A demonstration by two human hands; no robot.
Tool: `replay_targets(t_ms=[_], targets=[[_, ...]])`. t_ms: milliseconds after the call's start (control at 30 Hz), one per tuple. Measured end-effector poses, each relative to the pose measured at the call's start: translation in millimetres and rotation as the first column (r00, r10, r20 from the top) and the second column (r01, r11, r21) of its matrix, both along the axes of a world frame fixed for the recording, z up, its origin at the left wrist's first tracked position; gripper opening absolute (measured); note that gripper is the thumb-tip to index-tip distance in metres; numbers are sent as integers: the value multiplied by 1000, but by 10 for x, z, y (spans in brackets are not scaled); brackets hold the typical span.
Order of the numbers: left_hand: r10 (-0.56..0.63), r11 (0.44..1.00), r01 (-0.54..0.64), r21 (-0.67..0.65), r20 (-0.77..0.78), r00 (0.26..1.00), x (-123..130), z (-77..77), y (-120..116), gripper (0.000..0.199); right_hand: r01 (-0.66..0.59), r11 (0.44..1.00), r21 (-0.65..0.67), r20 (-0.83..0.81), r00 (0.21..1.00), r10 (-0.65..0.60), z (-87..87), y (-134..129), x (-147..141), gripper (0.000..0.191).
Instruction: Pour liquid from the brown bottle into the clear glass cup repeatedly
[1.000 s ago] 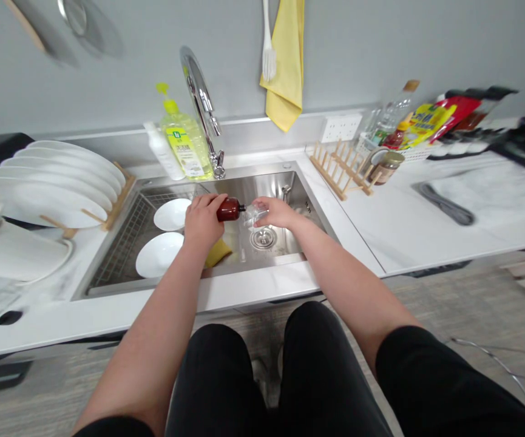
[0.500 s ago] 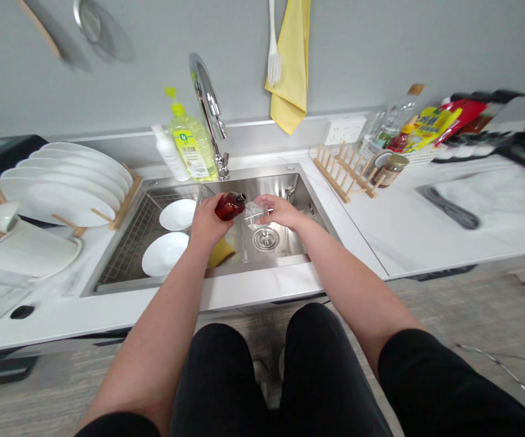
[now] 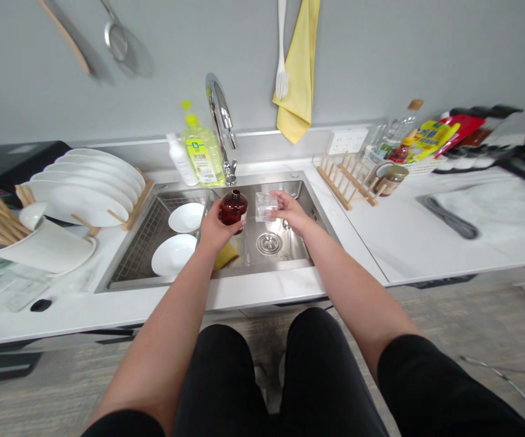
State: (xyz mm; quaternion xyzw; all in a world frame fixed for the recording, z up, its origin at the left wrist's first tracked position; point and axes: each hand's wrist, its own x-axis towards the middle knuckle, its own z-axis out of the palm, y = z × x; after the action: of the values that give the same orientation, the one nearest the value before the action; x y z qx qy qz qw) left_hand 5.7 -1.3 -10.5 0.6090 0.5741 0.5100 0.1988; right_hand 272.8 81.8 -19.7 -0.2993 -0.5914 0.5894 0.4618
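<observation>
Steel kitchen sink (image 3: 280, 250), near to far: yellow sponge (image 3: 224, 257) and two white plates (image 3: 173, 255) lay in the basin; your left hand (image 3: 212, 233), fingers wrapped, gripped a brown bottle (image 3: 233, 207) upright; your right hand (image 3: 292, 212) pinched a clear container (image 3: 266, 206) beside it; chrome faucet (image 3: 217, 103) and dish soap (image 3: 203, 155) stood behind.

The amber bottle (image 3: 233, 207) is a dark reddish brown, and the clear container (image 3: 266, 206) beside it is colourless. The dish soap bottle (image 3: 203, 152) is pale yellow-green with a lime-yellow pump. The sponge (image 3: 224, 257) and the hanging towel (image 3: 299, 73) are both plain yellow. The plates (image 3: 173, 256) are white, and the sink (image 3: 289, 258) is silvery steel. The counter (image 3: 262, 292) is white with faint grey veining, the wall (image 3: 380, 60) plain pale grey, the plate rack (image 3: 344, 183) blond wood, and the shorts (image 3: 226, 376) black.
</observation>
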Motion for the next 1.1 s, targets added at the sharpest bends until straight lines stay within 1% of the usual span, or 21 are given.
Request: replay_targets(t_ms=[133,200,300,367,433,500,600,700,800,867,933,1100], targets=[[-8,1000,9,-19,18,1000,22,53,-117,76,42,999,11,38,998,-43,19,-31,24,81],[-32,999,33,-35,38,999,17,117,-193,73,63,998,5,45,997,-63,33,-51,40,82],[-57,997,60,-46,65,996,-2,243,-394,77,88,996,1,35,996,-88,53,-84,65,81],[-78,995,84,-53,108,991,-6,307,-612,82,104,995,7,28,994,-104,66,-110,77,81],[-115,988,131,-78,188,975,8,331,-888,88,107,994,12,22,994,-107,83,-144,83,81],[-130,981,164,-108,266,955,40,314,-1188,92,104,994,26,28,994,-104,111,-193,83,81],[-93,980,142,-140,306,947,100,257,-1592,95,128,985,115,74,988,-137,194,-320,83,79],[-56,980,104,-171,266,962,137,208,-1862,93,158,959,234,116,975,-189,326,-552,102,76],[-30,985,63,-163,197,980,144,159,-2004,93,177,943,281,134,966,-221,468,-879,157,75],[-11,987,36,-155,160,987,147,113,-2058,91,188,941,282,147,960,-236,537,-1116,216,75],[-9,986,33,-161,145,989,160,53,-2097,91,200,941,272,159,955,-249,572,-1339,289,76],[-21,987,47,-152,168,986,219,-105,-2134,96,241,951,196,150,950,-272,563,-1828,501,82]])
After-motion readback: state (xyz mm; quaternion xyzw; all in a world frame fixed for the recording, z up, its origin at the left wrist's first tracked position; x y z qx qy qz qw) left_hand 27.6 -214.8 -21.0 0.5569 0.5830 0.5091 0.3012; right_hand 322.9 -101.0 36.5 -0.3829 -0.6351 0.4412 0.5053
